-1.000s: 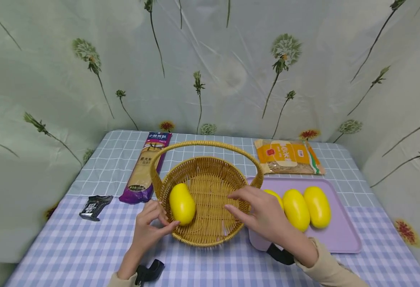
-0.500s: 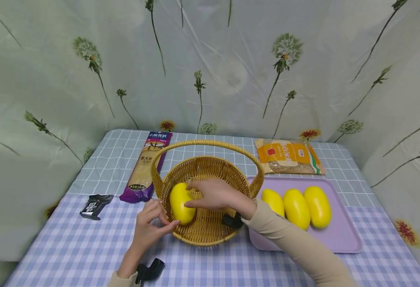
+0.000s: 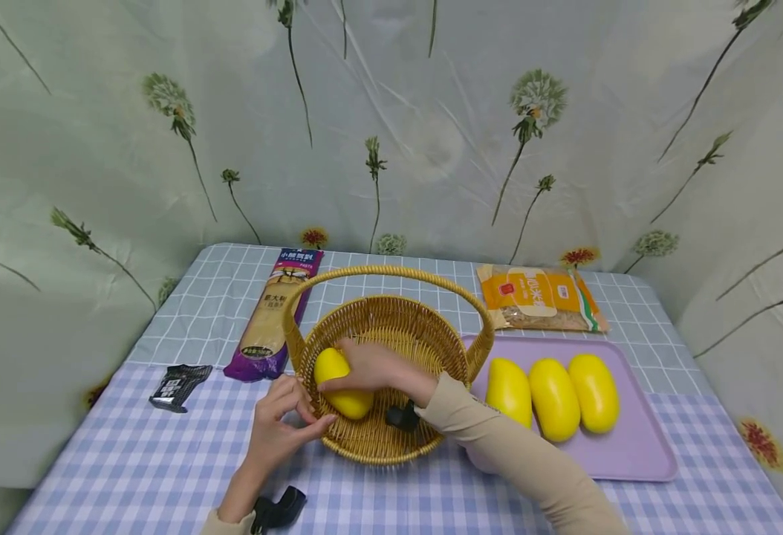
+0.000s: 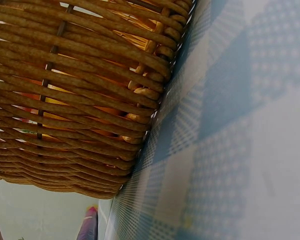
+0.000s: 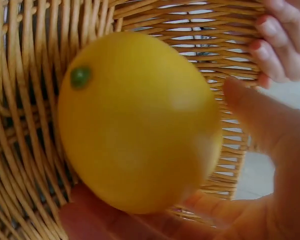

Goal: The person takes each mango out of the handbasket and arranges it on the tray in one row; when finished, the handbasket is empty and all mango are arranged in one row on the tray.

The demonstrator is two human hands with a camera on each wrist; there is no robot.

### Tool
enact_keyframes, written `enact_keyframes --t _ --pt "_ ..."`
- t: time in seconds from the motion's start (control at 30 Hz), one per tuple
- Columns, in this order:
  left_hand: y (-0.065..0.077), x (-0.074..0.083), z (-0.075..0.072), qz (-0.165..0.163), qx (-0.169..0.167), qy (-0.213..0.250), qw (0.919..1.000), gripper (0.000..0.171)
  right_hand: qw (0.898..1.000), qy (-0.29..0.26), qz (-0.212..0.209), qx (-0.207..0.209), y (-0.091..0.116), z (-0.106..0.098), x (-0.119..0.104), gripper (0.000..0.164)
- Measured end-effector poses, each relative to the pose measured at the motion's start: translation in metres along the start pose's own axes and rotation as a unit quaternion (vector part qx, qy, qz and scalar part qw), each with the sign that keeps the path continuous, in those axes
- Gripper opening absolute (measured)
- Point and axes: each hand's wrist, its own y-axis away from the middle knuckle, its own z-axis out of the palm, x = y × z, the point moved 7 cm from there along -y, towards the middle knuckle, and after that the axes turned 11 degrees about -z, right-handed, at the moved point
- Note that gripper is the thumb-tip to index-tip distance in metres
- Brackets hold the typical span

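Inside a round wicker basket (image 3: pixel 418 334) with a tall arched handle lies a yellow mango (image 3: pixel 351 403), against the left wall. My right hand (image 3: pixel 368 366) reaches in and grips it between thumb and fingers. Seen from the right wrist, the mango (image 5: pixel 135 125) shows a green stem end and leans near the woven wall. At the basket's front left, my left hand (image 3: pixel 279 420) pinches the rim. The left wrist view is mostly filled by the basket's outer weave (image 4: pixel 75 100); those fingers are largely out of that view.
A lilac tray (image 3: pixel 639 449) with three more mangoes (image 3: pixel 555 401) stands right of the basket, partly under the right sleeve. An orange grain bag (image 3: pixel 538 297) lies behind it. Left are a purple pasta pack (image 3: pixel 271 312) and a small black packet (image 3: pixel 179 386).
My right hand has moved left from above the tray side into the basket and taken hold of the mango, which has turned and tilted slightly. The left hand stays at the rim.
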Motion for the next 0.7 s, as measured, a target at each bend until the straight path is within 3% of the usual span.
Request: enact_keyframes --t 0.3,0.7 --pt "0.000 0.001 -0.002 -0.007 -0.003 -0.006 1.0000 0.041 1.000 0.006 -0.001 0.012 -0.004 -0.001 0.007 0.070" --pt "0.000 0.000 0.000 -0.009 -0.007 -0.004 0.9999 0.040 1.000 0.009 0.010 0.001 0.009 -0.008 0.022 0.080"
